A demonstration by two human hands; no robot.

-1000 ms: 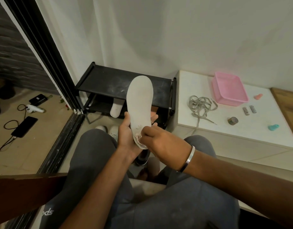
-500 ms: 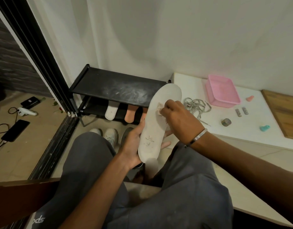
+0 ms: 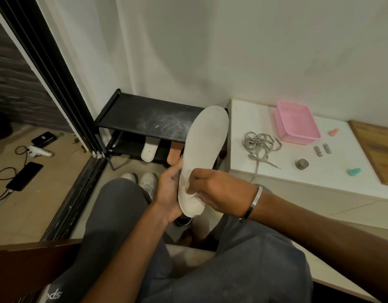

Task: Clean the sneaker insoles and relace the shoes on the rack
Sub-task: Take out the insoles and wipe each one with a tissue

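Left hand (image 3: 169, 191) is cradling the white insole (image 3: 204, 154) upright over the lap, fingers curled behind its heel; right hand (image 3: 219, 191) is pinching a small wipe (image 3: 189, 190) against the heel, seemingly scrubbing. Cleaning step is under way; next probably calls for working toward the toe. Laces (image 3: 259, 144) are lying on the white tabletop (image 3: 276, 171), right.

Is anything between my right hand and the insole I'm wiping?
Only a small wipe, pinched in the right hand and pressed against the insole near its heel. The left hand grips the insole's edge, clear of the wiping spot.
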